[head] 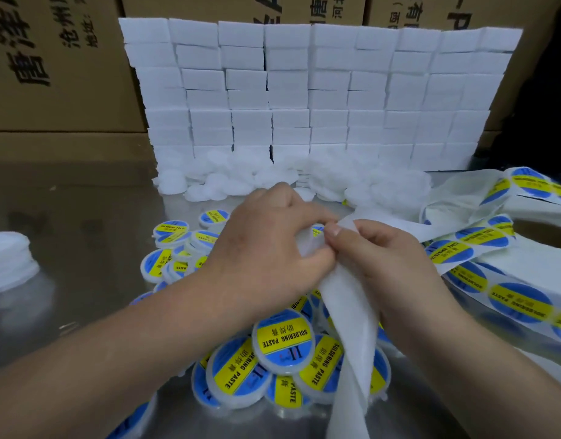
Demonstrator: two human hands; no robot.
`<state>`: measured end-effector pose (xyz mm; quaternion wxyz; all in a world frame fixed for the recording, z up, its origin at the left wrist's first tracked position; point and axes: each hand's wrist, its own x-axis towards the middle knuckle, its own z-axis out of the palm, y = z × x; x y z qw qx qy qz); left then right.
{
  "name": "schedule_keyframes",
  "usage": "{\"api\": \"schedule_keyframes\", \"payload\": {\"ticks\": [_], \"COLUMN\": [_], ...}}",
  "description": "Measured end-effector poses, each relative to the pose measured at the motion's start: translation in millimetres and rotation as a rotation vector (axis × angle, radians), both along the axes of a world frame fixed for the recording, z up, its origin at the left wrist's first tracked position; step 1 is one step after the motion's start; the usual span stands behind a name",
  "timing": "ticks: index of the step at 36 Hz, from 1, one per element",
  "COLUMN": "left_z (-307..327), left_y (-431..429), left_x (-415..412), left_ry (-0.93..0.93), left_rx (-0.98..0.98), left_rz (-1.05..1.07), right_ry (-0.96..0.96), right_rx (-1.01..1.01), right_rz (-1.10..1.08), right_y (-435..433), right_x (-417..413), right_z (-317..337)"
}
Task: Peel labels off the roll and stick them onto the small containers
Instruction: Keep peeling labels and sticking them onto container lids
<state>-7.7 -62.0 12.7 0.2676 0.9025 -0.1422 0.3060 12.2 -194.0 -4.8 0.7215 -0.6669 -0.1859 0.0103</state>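
Observation:
My left hand [266, 245] and my right hand [380, 258] meet at the middle of the table, fingertips pinched together over a white backing strip [349, 312]. A small white container seems to sit under my left fingers, mostly hidden. The strip hangs down from my hands toward the front edge. A blue and yellow label [317, 230] peeks out between my fingers. The label roll [482, 245] lies unwound at the right, printed "SOLDERING PASTE". Several labelled round containers [284, 340] are heaped beneath my hands.
Unlabelled white containers [228, 182] are piled at the foot of a wall of stacked white blocks [320, 96]. Another stack of white discs [8, 261] sits at the left. Cardboard boxes [51, 64] stand behind. The steel table [82, 217] shows bare metal on the left.

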Motion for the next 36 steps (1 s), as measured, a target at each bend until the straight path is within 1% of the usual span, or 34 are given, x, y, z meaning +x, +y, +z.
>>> {"api": "schedule_keyframes", "payload": {"ticks": [3, 6, 8, 10, 13, 16, 18, 22, 27, 29, 31, 33, 36], "left_z": [1.0, 2.6, 3.2, 3.3, 3.2, 4.3, 4.6, 2.9, -0.1, -0.3, 1.4, 3.8, 9.4], "left_y": [-0.1, 3.3, 5.4, 7.1, 7.9, 6.2, 4.9, 4.0, 4.6, 5.8, 7.3, 7.8, 7.7], "left_x": [-1.1, 1.5, 3.7, 6.0, 7.0, 6.4, 5.4, 4.1, 5.0, 5.8, 5.6, 4.7, 3.1], "left_ry": [0.023, 0.075, 0.094, 0.114, 0.155, 0.165, 0.157, 0.123, 0.040, 0.028, 0.020, 0.017, 0.096], "left_rx": [0.010, -0.117, -0.165, -0.169, -0.151, -0.143, -0.131, -0.067, 0.047, 0.052, 0.028, 0.014, -0.067], "left_rz": [-0.027, -0.059, -0.030, 0.015, 0.045, 0.040, 0.030, 0.032, 0.055, 0.061, 0.043, 0.019, -0.004], "right_ry": [-0.010, 0.007, 0.041, 0.065, 0.092, 0.095, 0.076, 0.069, 0.092, 0.086, 0.065, 0.025, -0.071], "right_rx": [0.008, 0.032, 0.032, 0.020, 0.053, 0.093, 0.082, 0.090, 0.107, 0.117, 0.113, 0.094, 0.049], "right_rz": [-0.038, -0.072, -0.039, 0.030, 0.116, 0.118, 0.128, 0.182, 0.200, 0.212, 0.188, 0.119, -0.005], "right_y": [1.0, 0.4, -0.5, -1.0, -0.3, -0.8, -0.1, -0.4, -0.3, -0.5, -0.9, -0.9, -0.6], "right_x": [0.3, 2.9, 3.7, 3.3, 1.1, 1.9, 3.1, 3.2, 2.6, 2.7, 3.4, 3.6, 3.4], "right_z": [0.0, -0.7, -0.8, -0.7, 0.4, 0.3, 0.9, 0.0, -1.4, -0.4, -0.3, -1.4, -2.7]}}
